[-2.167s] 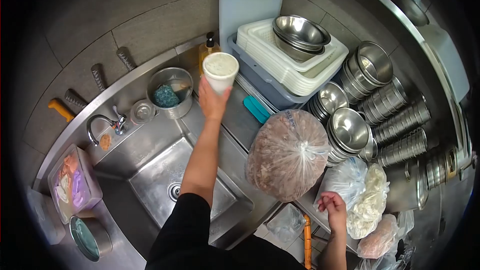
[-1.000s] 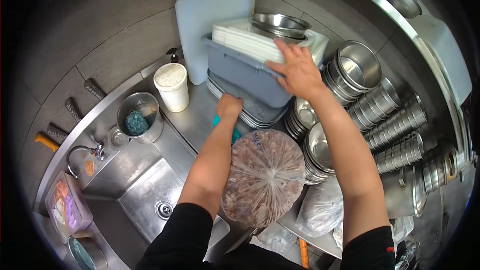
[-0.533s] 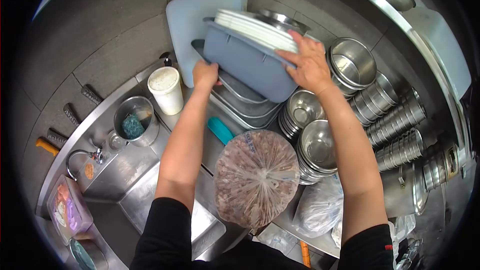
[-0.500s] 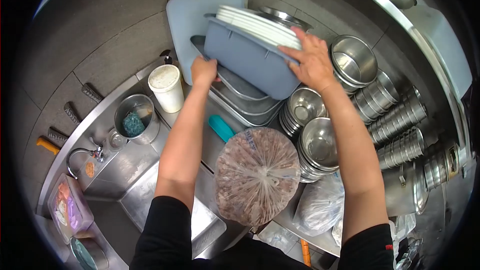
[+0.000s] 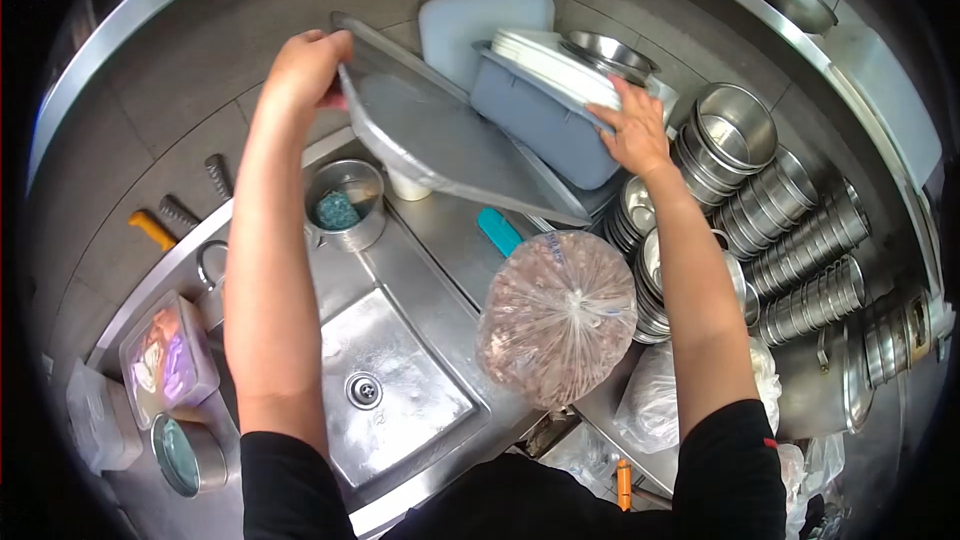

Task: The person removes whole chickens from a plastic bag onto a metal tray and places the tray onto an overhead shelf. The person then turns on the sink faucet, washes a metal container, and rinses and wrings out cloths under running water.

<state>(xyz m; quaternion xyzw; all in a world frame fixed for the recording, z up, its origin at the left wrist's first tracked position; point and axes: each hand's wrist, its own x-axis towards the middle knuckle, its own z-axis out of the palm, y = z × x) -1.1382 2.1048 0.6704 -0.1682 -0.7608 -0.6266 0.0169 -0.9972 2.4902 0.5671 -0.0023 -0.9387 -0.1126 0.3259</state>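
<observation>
My left hand (image 5: 312, 65) is closed on the upper left corner of a flat metal tray (image 5: 430, 130), which slants across the counter and partly hides a white tub (image 5: 410, 188). My right hand (image 5: 637, 128) rests with fingers spread on the edge of the white baskets (image 5: 555, 68), which sit in a grey-blue bin (image 5: 540, 122). That bin is tilted, and metal bowls (image 5: 612, 55) lie on the baskets. Below the tray are a teal-handled thing (image 5: 498, 231) and a large clear bag of pinkish-brown contents (image 5: 560, 320).
A metal sink (image 5: 400, 390) lies at lower left. Behind it stands a pot (image 5: 345, 210) with a blue-green scourer. Stacked metal pots (image 5: 735, 130) fill the right side. A pink-contents tub (image 5: 170, 355) is at far left. A pale board (image 5: 485, 25) leans on the wall.
My left hand has lifted the metal tray up and to the left, out from beneath the grey-blue bin. My right hand remains at the baskets. Earlier, my left hand held the white tub.
</observation>
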